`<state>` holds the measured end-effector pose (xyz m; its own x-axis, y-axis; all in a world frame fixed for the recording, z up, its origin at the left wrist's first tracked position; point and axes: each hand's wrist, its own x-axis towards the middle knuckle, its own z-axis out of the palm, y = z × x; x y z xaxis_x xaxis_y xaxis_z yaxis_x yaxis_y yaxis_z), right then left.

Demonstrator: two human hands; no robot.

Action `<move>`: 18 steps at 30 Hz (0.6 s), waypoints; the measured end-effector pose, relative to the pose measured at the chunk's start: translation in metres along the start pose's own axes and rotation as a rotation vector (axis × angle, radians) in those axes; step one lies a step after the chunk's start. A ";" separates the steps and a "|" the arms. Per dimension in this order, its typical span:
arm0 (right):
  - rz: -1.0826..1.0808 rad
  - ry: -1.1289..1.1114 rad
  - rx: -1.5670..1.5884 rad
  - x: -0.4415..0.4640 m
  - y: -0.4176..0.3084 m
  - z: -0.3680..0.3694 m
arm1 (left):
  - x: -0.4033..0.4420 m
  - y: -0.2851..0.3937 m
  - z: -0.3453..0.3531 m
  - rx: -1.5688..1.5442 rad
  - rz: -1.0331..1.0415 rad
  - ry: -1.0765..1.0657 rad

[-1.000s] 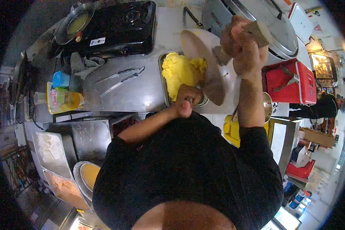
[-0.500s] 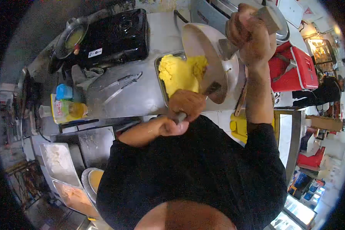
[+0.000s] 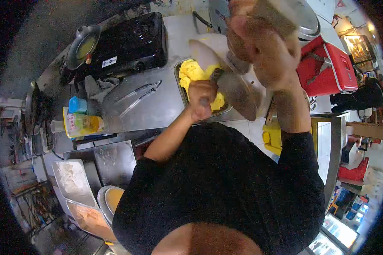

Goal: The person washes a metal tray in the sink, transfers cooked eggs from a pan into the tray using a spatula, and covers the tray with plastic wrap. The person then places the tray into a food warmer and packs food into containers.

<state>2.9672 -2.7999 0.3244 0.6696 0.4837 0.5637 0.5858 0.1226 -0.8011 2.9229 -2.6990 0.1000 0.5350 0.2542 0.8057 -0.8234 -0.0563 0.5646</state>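
Note:
My left hand (image 3: 202, 101) is closed round the handle of a utensil, whose dark end reaches to the inside of a tilted pan. Yellow mash (image 3: 191, 73) fills part of a metal tray (image 3: 180, 85) beneath that hand, and some more shows by the pan's rim. My right hand (image 3: 266, 51), blurred by motion, grips the thick grey handle of the pan (image 3: 238, 93). The pan is tipped on its side over the right part of the tray.
A black stove (image 3: 136, 44) stands at the back left, with a small pan (image 3: 86, 47) beside it. Metal tongs (image 3: 138, 97), a cloth (image 3: 98, 87) and an oil bottle (image 3: 83, 123) lie left of the tray. A red cooler (image 3: 327, 70) stands right.
The pan and my right hand have shifted slightly left and the hand appears larger. My left hand has moved up from the tray's near edge, with the utensil's end now higher along the pan.

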 end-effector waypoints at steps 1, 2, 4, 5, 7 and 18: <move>0.074 -0.069 0.075 0.000 -0.002 0.002 | 0.002 -0.003 -0.006 0.017 -0.001 -0.003; 0.093 -0.166 0.277 0.006 0.021 -0.009 | 0.005 -0.004 -0.011 0.032 -0.002 -0.005; 0.085 -0.281 0.473 0.013 0.041 -0.017 | 0.016 0.002 -0.027 0.006 0.047 -0.091; 0.056 -0.299 0.468 0.016 0.045 -0.018 | 0.027 0.008 -0.038 -0.009 0.074 -0.136; 0.046 -0.343 0.469 0.018 0.042 -0.018 | 0.043 0.024 -0.062 -0.033 0.117 -0.221; 0.092 -0.388 0.384 0.027 0.040 -0.021 | 0.029 0.029 -0.029 0.153 -0.024 0.161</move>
<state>3.0180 -2.8000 0.3113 0.4497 0.7825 0.4307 0.2755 0.3372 -0.9002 2.9089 -2.6649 0.1346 0.5066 0.4078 0.7597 -0.7662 -0.1912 0.6135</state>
